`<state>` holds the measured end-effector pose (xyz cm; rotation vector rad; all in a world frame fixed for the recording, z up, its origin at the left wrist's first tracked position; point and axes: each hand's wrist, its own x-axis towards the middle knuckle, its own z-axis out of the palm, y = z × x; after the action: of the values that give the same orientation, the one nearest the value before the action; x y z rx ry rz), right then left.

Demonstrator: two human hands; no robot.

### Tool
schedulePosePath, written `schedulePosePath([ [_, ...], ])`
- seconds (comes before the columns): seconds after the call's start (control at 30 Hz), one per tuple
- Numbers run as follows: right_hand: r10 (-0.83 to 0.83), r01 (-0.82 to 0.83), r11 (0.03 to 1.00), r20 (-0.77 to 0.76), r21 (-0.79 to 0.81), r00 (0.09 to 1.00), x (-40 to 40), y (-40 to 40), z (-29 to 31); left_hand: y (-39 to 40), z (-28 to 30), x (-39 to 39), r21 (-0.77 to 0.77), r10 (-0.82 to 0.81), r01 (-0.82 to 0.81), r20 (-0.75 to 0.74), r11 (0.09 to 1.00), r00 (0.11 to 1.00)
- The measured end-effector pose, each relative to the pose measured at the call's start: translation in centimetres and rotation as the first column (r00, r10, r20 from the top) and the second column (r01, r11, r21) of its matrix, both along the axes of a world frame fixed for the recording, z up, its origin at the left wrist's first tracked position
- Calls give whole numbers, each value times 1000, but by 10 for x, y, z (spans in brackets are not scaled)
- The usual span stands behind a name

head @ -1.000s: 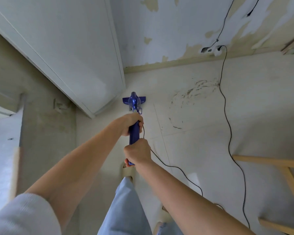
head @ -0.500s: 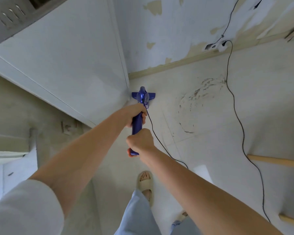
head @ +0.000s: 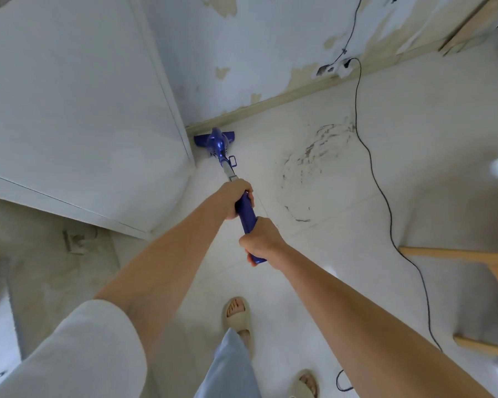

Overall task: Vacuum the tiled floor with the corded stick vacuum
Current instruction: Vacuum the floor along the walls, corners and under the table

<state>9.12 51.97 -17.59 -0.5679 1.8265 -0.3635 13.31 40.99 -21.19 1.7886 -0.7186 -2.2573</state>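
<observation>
The blue stick vacuum (head: 218,145) has its head on the pale tiled floor (head: 342,225), in the corner where the white cabinet meets the skirting board. My left hand (head: 236,198) grips the blue handle higher up the shaft. My right hand (head: 260,239) grips the handle's lower end, closer to me. The black cord (head: 370,156) runs from a wall socket (head: 344,66) across the floor on the right and passes behind my right arm.
A tall white cabinet (head: 84,110) stands on the left. The wall (head: 270,38) has peeling paint. A dark scuffed patch (head: 314,159) marks the tiles. A wooden frame (head: 489,259) stands at the right. My sandalled feet (head: 237,314) are below.
The vacuum head has slid forward and left, from the open tiles into the corner by the cabinet and skirting. Both arms stretched out further and I stepped forward.
</observation>
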Motion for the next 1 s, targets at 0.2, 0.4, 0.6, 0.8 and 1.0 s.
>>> schedulePosePath([
  [0.2, 32, -32, 999, -21, 28, 999, -7, 40, 15, 41, 10, -5, 16, 25, -25, 3, 1000, 1000],
  [0.4, 103, -101, 994, -57, 36, 993, -21, 104, 42, 108, 31, -14, 17, 11, -11, 13, 1000, 1000],
  [0.6, 116, -113, 993, -84, 40, 990, -21, 185, 71, 191, 48, -13, 33, 31, -30, -23, 999, 999],
  [0.8, 145, -138, 988, -111, 64, 983, -12, 294, 99, 306, 74, -2, 39, 31, -28, -78, 999, 996],
  [1.0, 123, -115, 991, -142, 62, 982, -2, 384, 129, 396, 96, 6, 24, -34, 36, -55, 999, 998],
])
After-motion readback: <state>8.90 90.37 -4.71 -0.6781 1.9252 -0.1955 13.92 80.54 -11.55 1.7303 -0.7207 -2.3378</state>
